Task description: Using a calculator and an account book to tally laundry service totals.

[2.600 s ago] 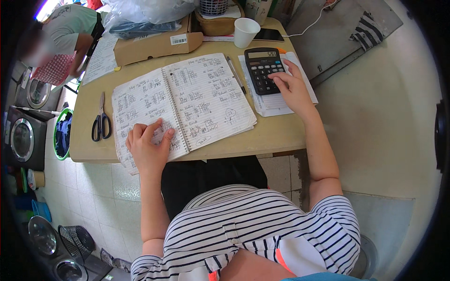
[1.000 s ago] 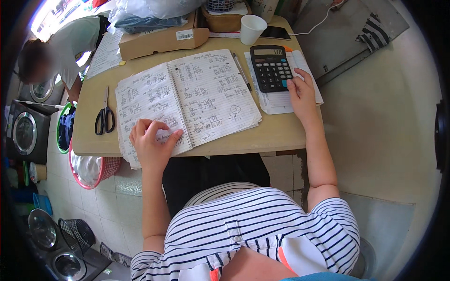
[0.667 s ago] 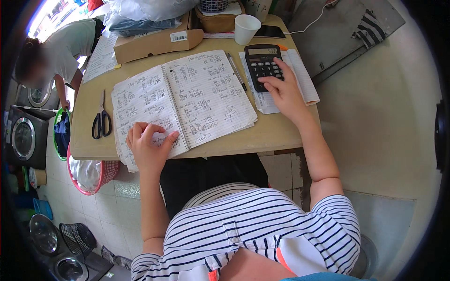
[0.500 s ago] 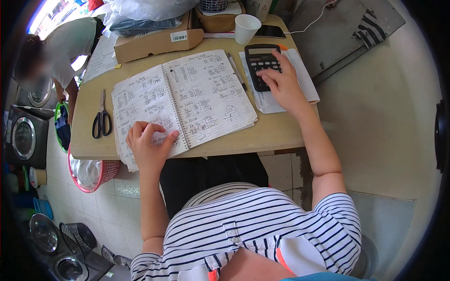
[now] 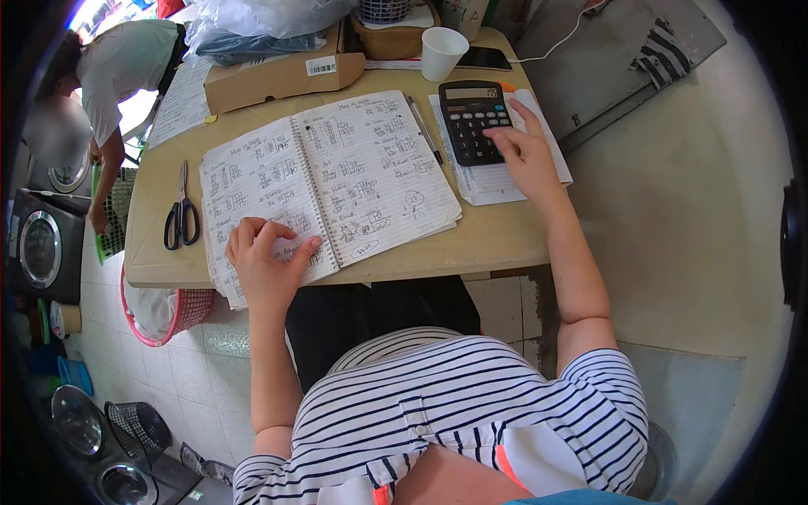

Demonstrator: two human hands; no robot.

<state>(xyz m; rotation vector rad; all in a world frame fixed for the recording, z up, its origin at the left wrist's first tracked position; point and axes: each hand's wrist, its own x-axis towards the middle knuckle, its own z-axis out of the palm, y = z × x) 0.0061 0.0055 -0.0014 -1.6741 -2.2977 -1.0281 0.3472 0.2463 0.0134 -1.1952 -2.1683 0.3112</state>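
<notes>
My R hand [image 5: 532, 165], nothing gripped, at calculator [image 5: 470, 126]; mis-key poss. if thumb strays; L hand [image 5: 268, 259], loosely curled, empty, on notebook [image 5: 345, 181]; creases poss. if dragged.

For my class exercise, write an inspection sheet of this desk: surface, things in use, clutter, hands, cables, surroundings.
Surface: tan table, crowded toward the back.
Things in use: open spiral notebook; black calculator on papers.
Clutter: scissors, pen, white cup, phone, cardboard box, plastic bag.
Hands: left hand over notebook; right hand at calculator's right side.
Cables: white cable beside phone.
Surroundings: washing machines, pink basket; co-worker at green basket.
</notes>
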